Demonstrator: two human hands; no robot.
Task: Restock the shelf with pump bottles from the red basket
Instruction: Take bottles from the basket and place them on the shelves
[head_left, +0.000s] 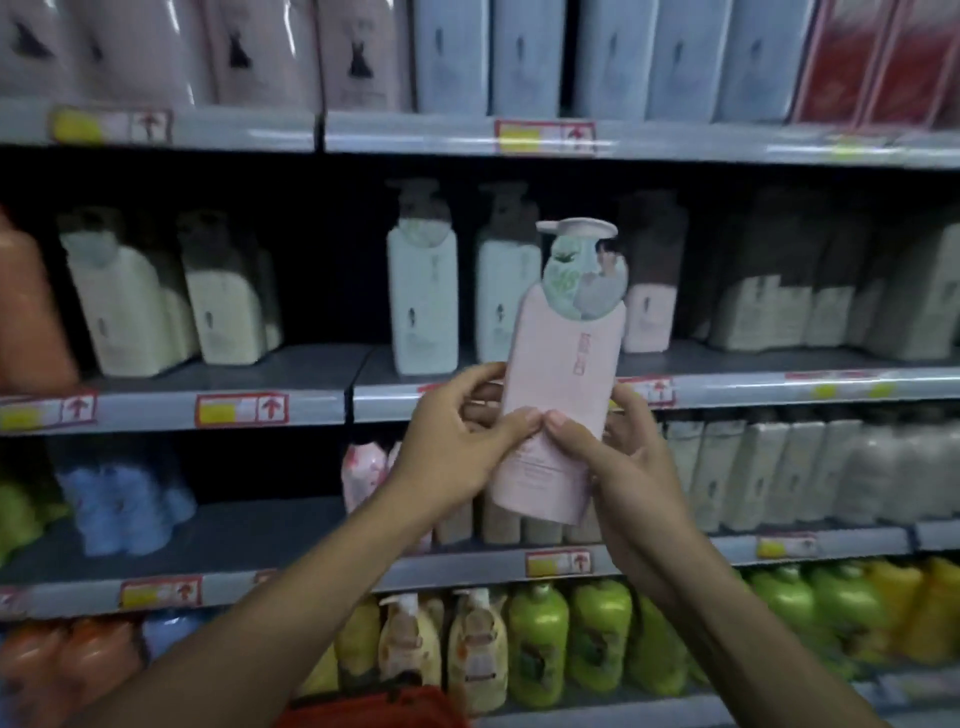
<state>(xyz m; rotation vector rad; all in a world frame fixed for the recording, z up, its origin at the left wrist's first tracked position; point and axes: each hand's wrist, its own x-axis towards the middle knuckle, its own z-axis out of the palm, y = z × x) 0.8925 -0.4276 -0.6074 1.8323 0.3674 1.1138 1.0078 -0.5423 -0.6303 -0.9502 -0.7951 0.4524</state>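
I hold a pink pump bottle (563, 374) upright in front of the shelf (753, 387), its pump head and round neck tag level with the bottles on the middle tier. My left hand (457, 447) grips its lower left side. My right hand (613, 457) grips the lower right side, and the two thumbs meet on the front label. Behind it on the middle tier stand two pale green pump bottles (423, 301) and a pink one (649, 312). The red basket (374, 709) shows only as a rim at the bottom edge, under my left forearm.
Cream pump bottles (130, 306) stand at the left of the middle tier, with a dark gap beside them. Boxed sets (524, 57) fill the top tier. Lower tiers hold blue bottles (119, 509), beige bottles and green bottles (537, 644). Price tags line the shelf edges.
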